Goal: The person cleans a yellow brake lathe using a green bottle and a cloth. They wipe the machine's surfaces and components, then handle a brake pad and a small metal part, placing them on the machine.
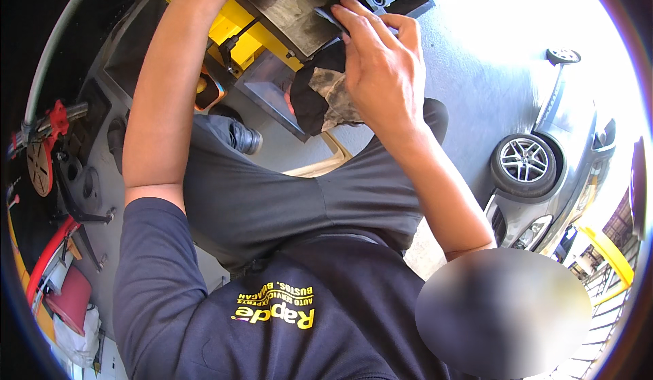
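The right hand (pixel 381 67) is pressing a dark, soiled rag (pixel 326 94) against the grey metal block (pixel 289 9) of a yellow machine (pixel 252 36) near the top of the view. Its grip is closing on the rag, fingers laid flat along the cloth's upper edge while the rest of the rag is hanging in folds below the palm. The left forearm (pixel 166 87) is reaching up past the top edge, so the left hand itself is lying out of view and I cannot tell what it is doing. Just under the block a grey metal tray (pixel 269 91) is jutting out. Printed yellow lettering (pixel 275 305) is showing on the chest of the person's dark shirt (pixel 272 325), at the bottom centre. To the right, well apart on the grey floor (pixel 476 74), a grey car (pixel 551 169) is standing with its front wheel facing the camera. At far left, red tools (pixel 54 121), possibly clamps, are sitting beside the machine's base.
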A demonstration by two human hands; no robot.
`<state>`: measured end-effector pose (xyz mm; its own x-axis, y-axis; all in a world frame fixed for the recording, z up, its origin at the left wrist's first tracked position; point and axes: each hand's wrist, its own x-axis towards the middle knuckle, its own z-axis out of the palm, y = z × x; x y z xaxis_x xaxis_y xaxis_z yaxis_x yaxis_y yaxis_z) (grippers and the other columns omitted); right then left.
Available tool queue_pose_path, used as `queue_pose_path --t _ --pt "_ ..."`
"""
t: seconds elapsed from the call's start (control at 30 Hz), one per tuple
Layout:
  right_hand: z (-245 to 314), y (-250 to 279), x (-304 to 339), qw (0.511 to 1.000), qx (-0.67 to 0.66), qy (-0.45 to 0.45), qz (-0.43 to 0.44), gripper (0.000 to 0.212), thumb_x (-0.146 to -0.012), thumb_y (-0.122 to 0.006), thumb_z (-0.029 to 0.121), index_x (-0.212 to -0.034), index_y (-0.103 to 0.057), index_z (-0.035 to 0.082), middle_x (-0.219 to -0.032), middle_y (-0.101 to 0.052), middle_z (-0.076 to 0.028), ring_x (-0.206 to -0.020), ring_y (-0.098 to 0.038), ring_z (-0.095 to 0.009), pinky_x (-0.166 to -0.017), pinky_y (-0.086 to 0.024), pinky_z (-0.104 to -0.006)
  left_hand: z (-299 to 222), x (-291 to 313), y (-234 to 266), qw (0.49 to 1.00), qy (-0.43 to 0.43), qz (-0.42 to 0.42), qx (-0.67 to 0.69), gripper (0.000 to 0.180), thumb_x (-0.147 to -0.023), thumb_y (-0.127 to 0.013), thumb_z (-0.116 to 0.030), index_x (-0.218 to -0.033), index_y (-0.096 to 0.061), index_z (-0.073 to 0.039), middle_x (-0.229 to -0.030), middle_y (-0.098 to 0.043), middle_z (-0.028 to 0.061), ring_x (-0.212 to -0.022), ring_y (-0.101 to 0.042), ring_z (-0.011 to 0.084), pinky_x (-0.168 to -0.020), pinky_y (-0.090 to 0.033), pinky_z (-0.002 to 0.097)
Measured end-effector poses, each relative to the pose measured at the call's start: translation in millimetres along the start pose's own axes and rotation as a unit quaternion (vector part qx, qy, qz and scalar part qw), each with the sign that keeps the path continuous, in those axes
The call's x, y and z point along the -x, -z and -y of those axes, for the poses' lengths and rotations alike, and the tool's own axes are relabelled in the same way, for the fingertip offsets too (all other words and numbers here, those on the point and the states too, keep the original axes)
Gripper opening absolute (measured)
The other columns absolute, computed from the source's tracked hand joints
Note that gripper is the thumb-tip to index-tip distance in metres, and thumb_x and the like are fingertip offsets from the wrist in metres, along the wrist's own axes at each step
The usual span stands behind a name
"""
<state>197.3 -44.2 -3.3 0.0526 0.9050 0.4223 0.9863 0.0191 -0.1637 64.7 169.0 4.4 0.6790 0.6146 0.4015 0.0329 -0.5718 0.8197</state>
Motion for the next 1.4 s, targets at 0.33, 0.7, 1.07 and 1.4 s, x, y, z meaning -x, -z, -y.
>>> queue_pose_path --t 0.33,0.7,1.07,1.4 --pt "14.1 0.5 -6.3 1.000 0.010 0.003 -0.012 0.033 -0.096 -0.072 0.005 -0.128 -0.079 0.011 -0.138 -0.077 -0.003 -0.110 -0.068 -0.032 -0.102 -0.056 -0.0412 8.5 2.4 -2.1 1.000 -0.018 -0.017 0.002 0.036 -0.108 -0.065 -0.020 -0.135 -0.075 0.001 -0.145 -0.073 0.0176 -0.136 -0.067 0.0283 -0.118 -0.048 0.0369" --pt "30.0 -0.4 2.0 0.996 -0.064 0.061 0.006 0.042 -0.085 -0.073 0.001 -0.126 -0.079 0.007 -0.138 -0.077 -0.010 -0.119 -0.068 -0.033 -0.108 -0.052 -0.0430 5.7 3.0 8.4 1.000 -0.001 0.004 -0.004 0.035 -0.109 -0.064 -0.020 -0.136 -0.076 0.000 -0.146 -0.073 0.0160 -0.138 -0.066 0.0274 -0.119 -0.047 0.0359" --pt "29.7 -3.3 30.5 0.999 -0.046 0.019 -0.018 0.047 -0.082 -0.074 0.012 -0.128 -0.081 0.011 -0.142 -0.076 -0.002 -0.121 -0.063 -0.030 -0.103 -0.054 -0.0450 7.0 -0.4 -6.4 0.999 0.022 0.016 0.035 0.037 -0.110 -0.062 -0.017 -0.139 -0.074 0.002 -0.151 -0.070 0.0138 -0.144 -0.061 0.0240 -0.125 -0.040 0.0337" --pt "-2.9 -4.9 29.3 0.997 -0.050 0.039 -0.050 0.046 -0.085 -0.071 0.016 -0.129 -0.079 0.009 -0.143 -0.073 -0.004 -0.120 -0.062 -0.029 -0.101 -0.054 -0.0438 -8.0 -6.0 0.1 0.998 0.062 0.034 0.004 0.036 -0.109 -0.063 -0.016 -0.138 -0.075 0.000 -0.153 -0.068 0.0130 -0.145 -0.060 0.0242 -0.126 -0.038 0.0351"
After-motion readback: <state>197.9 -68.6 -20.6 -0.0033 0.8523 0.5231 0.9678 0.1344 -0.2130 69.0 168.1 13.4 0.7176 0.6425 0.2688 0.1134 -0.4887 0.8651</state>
